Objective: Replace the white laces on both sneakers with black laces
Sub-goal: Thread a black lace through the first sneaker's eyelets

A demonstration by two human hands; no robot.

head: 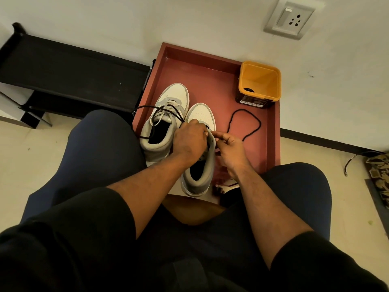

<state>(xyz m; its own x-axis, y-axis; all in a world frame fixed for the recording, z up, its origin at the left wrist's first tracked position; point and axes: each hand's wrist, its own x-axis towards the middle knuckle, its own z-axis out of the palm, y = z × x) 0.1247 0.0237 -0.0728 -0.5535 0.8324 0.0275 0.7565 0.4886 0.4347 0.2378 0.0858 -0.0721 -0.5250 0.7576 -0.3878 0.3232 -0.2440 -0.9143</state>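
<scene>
The sneakers stand side by side on the red tray (271, 144), toes toward the far wall. The left sneaker (166, 114) has a black lace (155, 114) lying loose over its front, only partly threaded as far as I can judge. The right sneaker (202, 148) is the one in work, near the person's knees. A second black lace (250, 123) curls on the tray to its right, and one end runs toward the hands. At the far right corner stands a yellow tub (260, 85).

For this step, I think it is best to hold the eyelet side steady, push the lace tip straight through, and then pull both halves to equal length.

The left hand (189, 142) is closed over the sneaker's upper and grips it. The right hand (228, 148) has the fingers curled narrow and pinches at the eyelet edge, probably on the lace tip, but the tip itself is too small to see.
</scene>
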